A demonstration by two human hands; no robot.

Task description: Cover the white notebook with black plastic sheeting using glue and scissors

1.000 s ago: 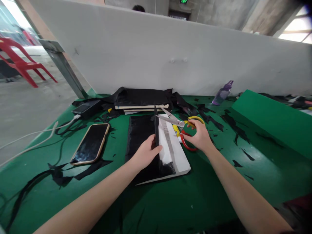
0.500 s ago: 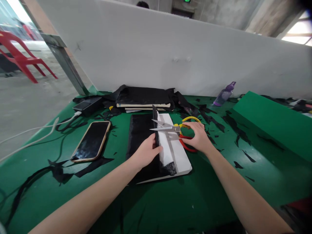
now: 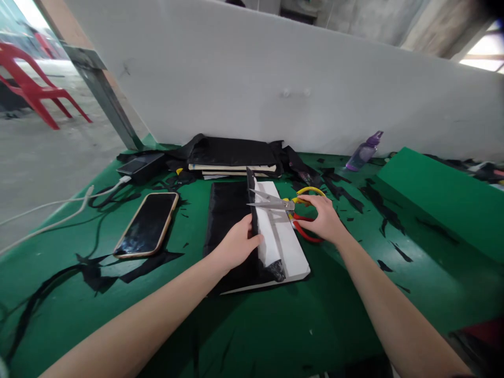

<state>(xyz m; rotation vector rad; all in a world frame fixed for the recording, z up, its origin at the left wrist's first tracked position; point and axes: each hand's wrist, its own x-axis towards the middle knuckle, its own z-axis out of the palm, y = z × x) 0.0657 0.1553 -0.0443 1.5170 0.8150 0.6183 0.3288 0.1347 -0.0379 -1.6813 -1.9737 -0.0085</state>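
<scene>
A white-paged book (image 3: 292,247) lies in front of me, its left part covered by black sheet material (image 3: 226,210). The material's right edge is folded up and shows a white underside (image 3: 268,244). My left hand (image 3: 237,244) is closed on this raised flap, thumb on the white side and fingers partly hidden behind it. My right hand (image 3: 322,218) grips scissors (image 3: 289,205) by their yellow and red handles. The scissors' blades are parted and point left, across the upper part of the flap.
A phone (image 3: 147,226) lies at left, near a black device with a white cable (image 3: 86,200). Behind the book sits a black-covered stack of books (image 3: 232,152). Black scraps (image 3: 381,205), a purple bottle (image 3: 363,152) and a green box (image 3: 444,194) are at right; a white partition (image 3: 220,79) stands behind.
The scissors and my right hand have shifted slightly right, drawing the blade tips back toward the flap. My left hand keeps its hold, and the view has tilted slightly.
</scene>
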